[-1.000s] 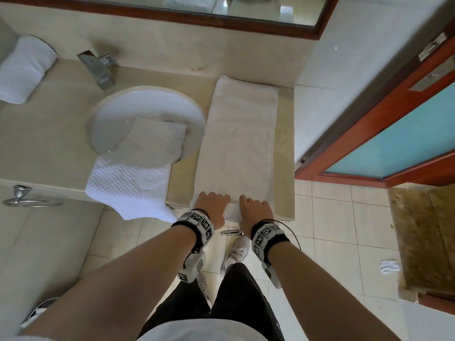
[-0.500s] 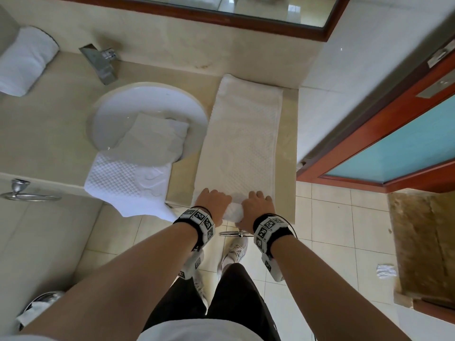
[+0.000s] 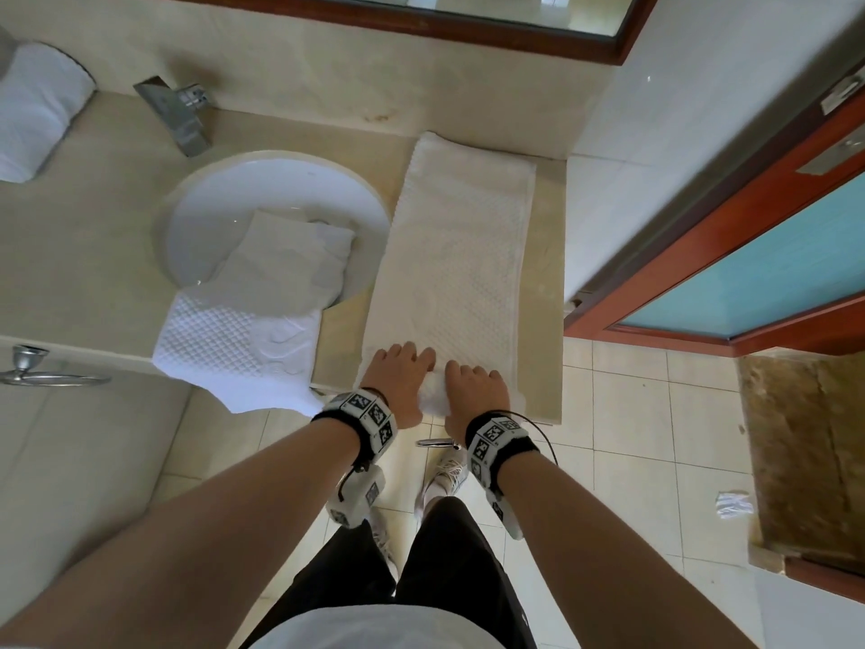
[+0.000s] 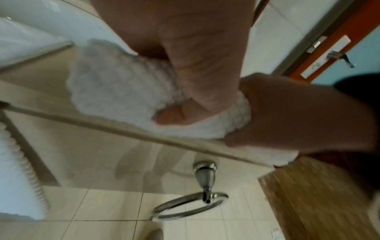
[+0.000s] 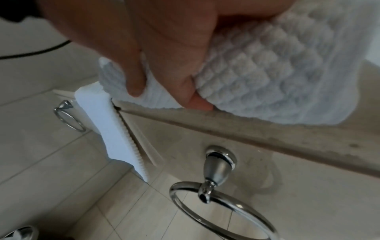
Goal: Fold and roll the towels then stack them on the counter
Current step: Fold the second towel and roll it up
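Note:
A long white waffle towel (image 3: 461,255) lies folded in a strip on the counter (image 3: 93,255), right of the basin. Its near end is rolled into a small roll (image 3: 433,393) at the counter's front edge. My left hand (image 3: 402,374) and right hand (image 3: 472,391) sit side by side on that roll, fingers curled over it. The left wrist view has my thumb (image 4: 185,104) tucked under the roll (image 4: 115,87). In the right wrist view my fingers (image 5: 133,78) pinch the rolled towel (image 5: 267,81). A second white towel (image 3: 248,334) drapes from the basin over the counter edge. A rolled towel (image 3: 32,110) rests far left.
The round white basin (image 3: 224,213) and a chrome faucet (image 3: 175,112) are left of the strip. A chrome towel ring (image 5: 218,194) hangs under the counter below my hands, another (image 3: 42,372) at left. A wooden door (image 3: 758,255) stands right. Tiled floor lies below.
The roll at the near end has grown slightly and both hands have shifted a little forward over it; the rest of the strip lies as before.

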The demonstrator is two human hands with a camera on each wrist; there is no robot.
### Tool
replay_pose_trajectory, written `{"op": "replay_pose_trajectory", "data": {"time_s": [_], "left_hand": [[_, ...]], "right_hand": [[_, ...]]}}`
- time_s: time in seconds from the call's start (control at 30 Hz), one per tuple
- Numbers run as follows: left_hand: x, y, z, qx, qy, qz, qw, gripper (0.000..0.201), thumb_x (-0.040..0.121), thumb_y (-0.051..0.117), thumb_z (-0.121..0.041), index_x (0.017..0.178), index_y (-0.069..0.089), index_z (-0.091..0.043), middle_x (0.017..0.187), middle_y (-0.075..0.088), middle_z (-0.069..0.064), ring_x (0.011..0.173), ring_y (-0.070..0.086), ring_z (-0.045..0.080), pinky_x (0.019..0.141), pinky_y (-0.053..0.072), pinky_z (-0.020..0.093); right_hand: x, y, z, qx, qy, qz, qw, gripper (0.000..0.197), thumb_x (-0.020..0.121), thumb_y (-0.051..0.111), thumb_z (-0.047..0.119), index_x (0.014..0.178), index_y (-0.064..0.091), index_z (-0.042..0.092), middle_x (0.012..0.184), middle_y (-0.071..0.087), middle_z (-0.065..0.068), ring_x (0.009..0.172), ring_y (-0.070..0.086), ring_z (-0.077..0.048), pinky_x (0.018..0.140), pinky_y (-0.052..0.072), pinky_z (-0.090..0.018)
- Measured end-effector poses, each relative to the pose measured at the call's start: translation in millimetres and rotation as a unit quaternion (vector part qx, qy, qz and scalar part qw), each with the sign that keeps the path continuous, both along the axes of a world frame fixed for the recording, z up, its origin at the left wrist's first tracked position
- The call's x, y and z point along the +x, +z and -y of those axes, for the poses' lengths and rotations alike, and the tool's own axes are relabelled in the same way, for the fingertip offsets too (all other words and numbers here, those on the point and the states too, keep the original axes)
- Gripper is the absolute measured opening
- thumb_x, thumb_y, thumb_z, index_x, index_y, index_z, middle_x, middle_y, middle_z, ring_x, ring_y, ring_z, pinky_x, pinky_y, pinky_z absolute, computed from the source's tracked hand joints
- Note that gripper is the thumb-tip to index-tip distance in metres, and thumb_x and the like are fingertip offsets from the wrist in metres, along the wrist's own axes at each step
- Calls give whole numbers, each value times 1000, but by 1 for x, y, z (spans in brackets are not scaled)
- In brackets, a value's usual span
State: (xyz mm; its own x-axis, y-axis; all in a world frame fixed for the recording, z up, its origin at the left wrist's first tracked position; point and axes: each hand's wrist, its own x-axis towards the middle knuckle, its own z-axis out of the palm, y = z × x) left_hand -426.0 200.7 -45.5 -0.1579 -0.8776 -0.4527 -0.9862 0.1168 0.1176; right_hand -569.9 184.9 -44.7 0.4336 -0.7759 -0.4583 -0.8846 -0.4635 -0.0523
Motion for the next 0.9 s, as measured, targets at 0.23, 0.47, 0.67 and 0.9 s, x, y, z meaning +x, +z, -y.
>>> {"op": "replay_pose_trajectory", "data": {"time_s": [0.23, 0.47, 0.67, 0.9], "left_hand": [[1, -1, -7, -42, -44, 58, 996, 74, 70, 76, -20, 132, 36, -19, 118, 54, 4, 107, 51, 24, 91, 42, 39], [17, 1, 22, 46, -40, 41, 997, 58, 76, 70, -25, 124, 37, -20, 112, 59, 3, 103, 56, 25, 93, 42, 40], [27, 0, 14, -10, -52, 85, 995, 81, 60, 77, -28, 127, 33, -20, 121, 43, 7, 107, 44, 27, 98, 36, 40], [17, -8, 27, 34, 8, 125, 992, 74, 70, 78, -25, 132, 38, -20, 131, 40, 8, 120, 41, 28, 100, 34, 44]], "right_hand": [[-4, 3, 15, -1, 6, 8, 1000, 36, 73, 64, 27, 101, 41, 20, 82, 54, 5, 82, 60, -22, 72, 43, -34], [-3, -9, 8, -40, -12, -35, 999, 82, 62, 80, 50, 125, 40, 16, 118, 47, -6, 106, 48, -27, 93, 41, -43], [5, -13, 34, 94, -43, -25, 994, 60, 69, 73, 36, 126, 56, 32, 113, 61, 2, 112, 53, -23, 100, 41, -42], [7, -4, 46, 22, -13, -68, 997, 75, 68, 72, 36, 133, 42, 15, 127, 47, -10, 117, 44, -31, 103, 37, -45]]}}
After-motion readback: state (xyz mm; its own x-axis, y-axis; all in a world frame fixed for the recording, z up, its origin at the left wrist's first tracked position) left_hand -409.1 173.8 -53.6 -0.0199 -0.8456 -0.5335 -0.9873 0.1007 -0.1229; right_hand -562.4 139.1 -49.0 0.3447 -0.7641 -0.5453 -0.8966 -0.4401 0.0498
